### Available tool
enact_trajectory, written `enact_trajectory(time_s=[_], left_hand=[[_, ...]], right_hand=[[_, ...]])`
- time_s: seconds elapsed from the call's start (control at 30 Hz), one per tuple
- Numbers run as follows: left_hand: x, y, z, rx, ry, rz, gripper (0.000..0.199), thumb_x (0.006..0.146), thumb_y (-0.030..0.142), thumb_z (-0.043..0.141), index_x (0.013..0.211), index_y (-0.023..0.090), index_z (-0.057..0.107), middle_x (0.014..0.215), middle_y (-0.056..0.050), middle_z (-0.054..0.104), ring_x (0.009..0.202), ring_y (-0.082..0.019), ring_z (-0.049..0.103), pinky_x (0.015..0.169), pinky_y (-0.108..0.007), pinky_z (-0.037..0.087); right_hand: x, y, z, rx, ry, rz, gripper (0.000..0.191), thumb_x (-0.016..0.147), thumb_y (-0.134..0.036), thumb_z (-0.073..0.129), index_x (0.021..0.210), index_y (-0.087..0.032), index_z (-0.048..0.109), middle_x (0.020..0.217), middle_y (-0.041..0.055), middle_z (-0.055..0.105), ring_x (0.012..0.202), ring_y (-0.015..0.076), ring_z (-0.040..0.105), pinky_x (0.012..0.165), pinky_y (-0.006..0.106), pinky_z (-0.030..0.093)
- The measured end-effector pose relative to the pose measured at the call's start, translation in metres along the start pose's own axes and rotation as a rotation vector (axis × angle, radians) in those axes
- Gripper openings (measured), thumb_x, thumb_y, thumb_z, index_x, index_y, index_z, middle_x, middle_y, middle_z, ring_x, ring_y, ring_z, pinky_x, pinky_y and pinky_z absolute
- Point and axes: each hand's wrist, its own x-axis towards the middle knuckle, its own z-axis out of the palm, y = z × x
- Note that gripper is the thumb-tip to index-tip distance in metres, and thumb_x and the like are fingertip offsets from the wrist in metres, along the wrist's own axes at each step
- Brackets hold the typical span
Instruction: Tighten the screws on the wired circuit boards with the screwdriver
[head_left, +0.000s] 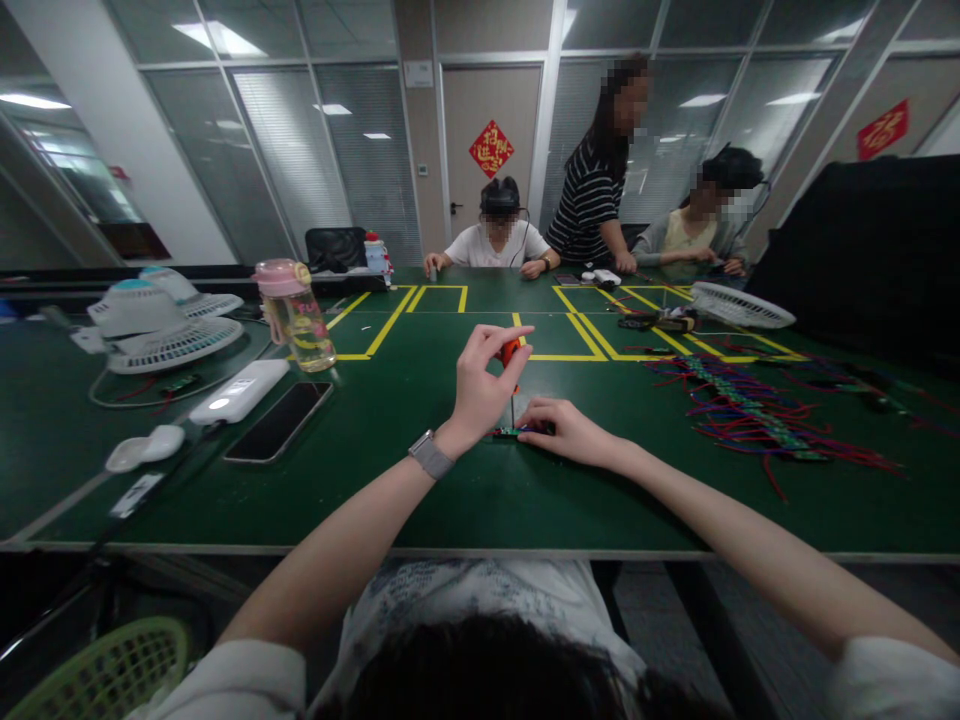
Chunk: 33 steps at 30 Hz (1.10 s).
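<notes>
My left hand (486, 375), with a watch at the wrist, is raised over the green table and closed around the red-orange handle of a screwdriver (511, 352). The screwdriver stands upright, its thin shaft pointing down at a small green circuit board (508, 434) on the table. Low beside the board, my right hand (564, 430) rests with its thumb and fingers pinched at the board's right end. Those fingertips partly cover the board and its wires.
Wired circuit boards (750, 405) lie in a row at right. At left are a phone (279, 422), a white power bank (240, 391), a pink-lidded bottle (298, 320) and white fans (169, 335). Another fan (742, 304) lies at back right. Three people are across the table.
</notes>
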Motion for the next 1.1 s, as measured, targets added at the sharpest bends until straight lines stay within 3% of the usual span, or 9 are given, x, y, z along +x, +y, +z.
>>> enact_trajectory(time_s=[0.07, 0.2, 0.37, 0.57, 0.8, 0.97, 1.1], left_hand=[[0.0000, 0.0010, -0.0007, 0.022, 0.017, 0.011, 0.018, 0.090, 0.024, 0.057, 0.103, 0.023, 0.070, 0.096, -0.004, 0.055, 0.085, -0.012, 0.057, 0.078, -0.026, 0.050], [0.0002, 0.0012, -0.0016, -0.035, -0.017, 0.018, 0.028, 0.095, 0.020, 0.044, 0.111, 0.023, 0.066, 0.111, -0.007, 0.059, 0.104, -0.015, 0.058, 0.091, -0.031, 0.048], [0.0009, 0.0004, -0.0009, -0.078, -0.020, -0.017, 0.024, 0.093, 0.020, 0.050, 0.113, 0.022, 0.064, 0.101, -0.004, 0.064, 0.089, -0.014, 0.060, 0.080, -0.027, 0.050], [0.0005, 0.0018, -0.0013, 0.037, 0.023, 0.009, 0.014, 0.088, 0.025, 0.060, 0.098, 0.023, 0.069, 0.091, -0.003, 0.053, 0.083, -0.013, 0.055, 0.077, -0.027, 0.048], [-0.0003, -0.0013, -0.0016, -0.123, -0.066, -0.056, 0.031, 0.098, 0.022, 0.038, 0.121, 0.023, 0.059, 0.114, -0.007, 0.064, 0.101, -0.016, 0.061, 0.089, -0.032, 0.048], [-0.0003, -0.0019, 0.0002, -0.089, -0.013, -0.062, 0.024, 0.093, 0.023, 0.051, 0.113, 0.021, 0.062, 0.102, -0.006, 0.067, 0.091, -0.015, 0.062, 0.081, -0.028, 0.050], [-0.0003, -0.0005, -0.0007, 0.021, 0.021, 0.000, 0.016, 0.087, 0.025, 0.061, 0.102, 0.023, 0.068, 0.091, -0.002, 0.059, 0.082, -0.013, 0.057, 0.078, -0.027, 0.049]], right_hand=[[-0.0001, 0.0005, 0.0000, -0.003, 0.000, 0.002, 0.019, 0.087, -0.029, 0.061, 0.094, -0.014, 0.071, 0.082, 0.0046, 0.059, 0.070, 0.0142, 0.057, 0.065, 0.026, 0.046], [-0.0003, 0.0006, -0.0001, -0.006, 0.000, 0.003, 0.019, 0.087, -0.029, 0.062, 0.094, -0.015, 0.071, 0.081, 0.0042, 0.059, 0.067, 0.0131, 0.055, 0.064, 0.026, 0.046], [-0.0003, -0.0004, -0.0006, 0.003, -0.003, 0.007, 0.019, 0.087, -0.030, 0.061, 0.094, -0.014, 0.071, 0.082, 0.0049, 0.060, 0.069, 0.0142, 0.057, 0.065, 0.027, 0.046], [-0.0002, -0.0002, -0.0008, 0.002, -0.007, 0.012, 0.019, 0.087, -0.030, 0.061, 0.093, -0.015, 0.071, 0.083, 0.0051, 0.061, 0.071, 0.0149, 0.057, 0.065, 0.027, 0.046], [-0.0003, 0.0012, 0.0001, -0.001, 0.000, 0.005, 0.020, 0.087, -0.030, 0.061, 0.094, -0.015, 0.071, 0.082, 0.0048, 0.060, 0.069, 0.0142, 0.057, 0.063, 0.026, 0.045], [-0.0003, 0.0016, 0.0001, -0.010, 0.003, -0.001, 0.019, 0.087, -0.031, 0.061, 0.093, -0.015, 0.071, 0.082, 0.0047, 0.060, 0.068, 0.0141, 0.056, 0.063, 0.026, 0.045], [-0.0003, 0.0009, -0.0003, -0.017, -0.005, 0.004, 0.018, 0.087, -0.030, 0.061, 0.093, -0.015, 0.071, 0.081, 0.0044, 0.060, 0.068, 0.0141, 0.056, 0.063, 0.026, 0.045]])
